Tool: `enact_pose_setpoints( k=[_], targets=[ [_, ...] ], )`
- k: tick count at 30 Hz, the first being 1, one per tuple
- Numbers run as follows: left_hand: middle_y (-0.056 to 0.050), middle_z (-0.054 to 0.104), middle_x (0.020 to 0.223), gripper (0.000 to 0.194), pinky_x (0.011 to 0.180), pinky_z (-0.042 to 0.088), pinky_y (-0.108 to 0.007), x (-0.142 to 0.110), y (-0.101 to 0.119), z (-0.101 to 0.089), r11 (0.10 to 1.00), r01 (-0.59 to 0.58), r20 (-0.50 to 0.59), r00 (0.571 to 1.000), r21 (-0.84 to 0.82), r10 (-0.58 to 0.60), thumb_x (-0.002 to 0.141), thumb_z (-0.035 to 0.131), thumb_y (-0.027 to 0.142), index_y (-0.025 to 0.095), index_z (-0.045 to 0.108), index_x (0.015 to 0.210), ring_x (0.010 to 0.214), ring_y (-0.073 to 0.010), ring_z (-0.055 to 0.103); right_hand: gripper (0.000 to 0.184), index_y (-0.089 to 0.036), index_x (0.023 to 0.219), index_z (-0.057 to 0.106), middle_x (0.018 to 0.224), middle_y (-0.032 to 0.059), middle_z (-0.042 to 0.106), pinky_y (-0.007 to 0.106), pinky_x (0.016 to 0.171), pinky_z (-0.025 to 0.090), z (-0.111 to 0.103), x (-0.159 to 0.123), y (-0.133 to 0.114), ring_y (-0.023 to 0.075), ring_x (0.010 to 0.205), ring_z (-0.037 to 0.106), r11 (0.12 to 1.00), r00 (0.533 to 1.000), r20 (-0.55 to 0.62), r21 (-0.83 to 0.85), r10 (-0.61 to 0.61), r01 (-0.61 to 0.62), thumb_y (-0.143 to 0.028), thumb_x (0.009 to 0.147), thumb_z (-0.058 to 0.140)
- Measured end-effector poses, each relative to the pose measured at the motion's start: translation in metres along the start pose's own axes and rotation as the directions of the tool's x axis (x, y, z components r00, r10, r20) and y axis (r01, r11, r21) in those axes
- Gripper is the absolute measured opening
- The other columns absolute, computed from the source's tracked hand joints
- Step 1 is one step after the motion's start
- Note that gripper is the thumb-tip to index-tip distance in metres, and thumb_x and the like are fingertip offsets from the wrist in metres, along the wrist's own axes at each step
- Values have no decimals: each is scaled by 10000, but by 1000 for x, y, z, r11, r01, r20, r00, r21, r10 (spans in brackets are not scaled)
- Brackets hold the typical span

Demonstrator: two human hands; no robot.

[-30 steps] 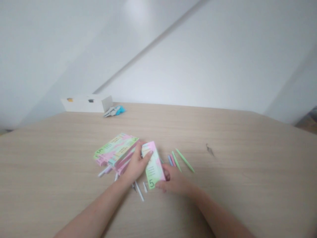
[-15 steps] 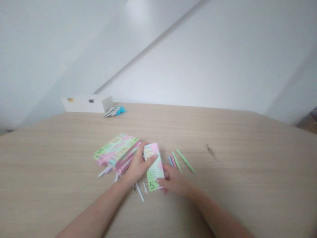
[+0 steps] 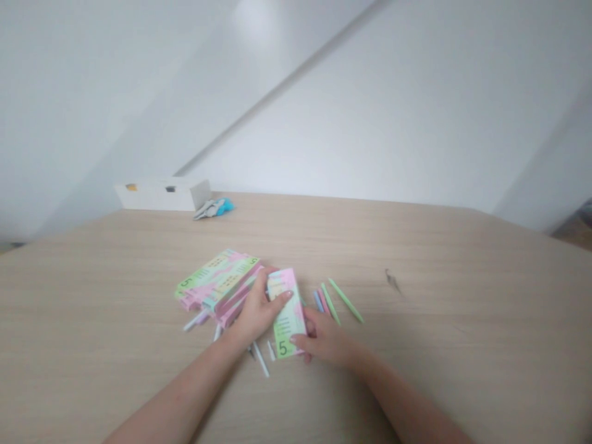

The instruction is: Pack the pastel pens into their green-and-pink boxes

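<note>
Both hands (image 3: 296, 324) grip a pastel pen box (image 3: 287, 311) — counter (image 3: 416, 246) cluttered.
Loose pens (image 3: 340, 300) alongside could roll if nudged.

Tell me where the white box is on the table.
In the head view the white box stands at the table's far left edge, against the wall, with a small blue and grey thing just right of it.

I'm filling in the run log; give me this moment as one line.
left hand: grips pastel box | right hand: holds box's near end | beside: box stack, loose pens | surface: wooden table
</note>
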State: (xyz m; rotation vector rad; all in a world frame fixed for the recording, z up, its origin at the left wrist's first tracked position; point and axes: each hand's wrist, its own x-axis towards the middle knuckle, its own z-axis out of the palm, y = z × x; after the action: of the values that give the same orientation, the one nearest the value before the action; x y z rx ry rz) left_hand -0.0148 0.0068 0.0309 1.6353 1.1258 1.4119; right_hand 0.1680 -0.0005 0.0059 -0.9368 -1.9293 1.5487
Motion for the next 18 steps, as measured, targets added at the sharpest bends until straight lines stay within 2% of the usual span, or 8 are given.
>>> enact_pose_setpoints(
  k=[5, 11, 18],
  targets=[
    [29, 526, 837, 412, 617, 454, -224, 0, 2, -1, 999, 14, 7, 1000, 44, -15, 790, 631, 358, 219, 426, 1119, 710, -118, 529, 266, -164, 983, 479, 736, -4, 609, 222, 442, 482, 1, 1, 1, 99, 506, 560, 999, 1000, 10, 33, -7, 7, -248, 769, 613],
    [7, 569, 889, 431, 624, 479, -247, 1, -2, -3, 995, 93, 14, 996, 19, -94, 842, 554, 410, 234, 413, 1209, 718, -132, 556, 260, -173, 963, 483, 736, -1, 621, 216, 429, 477, 0, 1, 2, 103, 504, 569, 1000, 1000, -14, 21, 8, -7, -260, 762, 623],
    [-1, 555, 896, 382, 652, 475, -246, 3, -5, -4, 998, 49, -7, 999, 24, -49, 837, 573, 375, 206, 439, 1152, 751, -134, 546, 261, -167, 964, 482, 753, 7, 625, 223, 441, 489, 2, -1, -2, 107, 518, 578, 1000, 1000, 1, 26, -1, 1, -305, 781, 605]
  ],
)
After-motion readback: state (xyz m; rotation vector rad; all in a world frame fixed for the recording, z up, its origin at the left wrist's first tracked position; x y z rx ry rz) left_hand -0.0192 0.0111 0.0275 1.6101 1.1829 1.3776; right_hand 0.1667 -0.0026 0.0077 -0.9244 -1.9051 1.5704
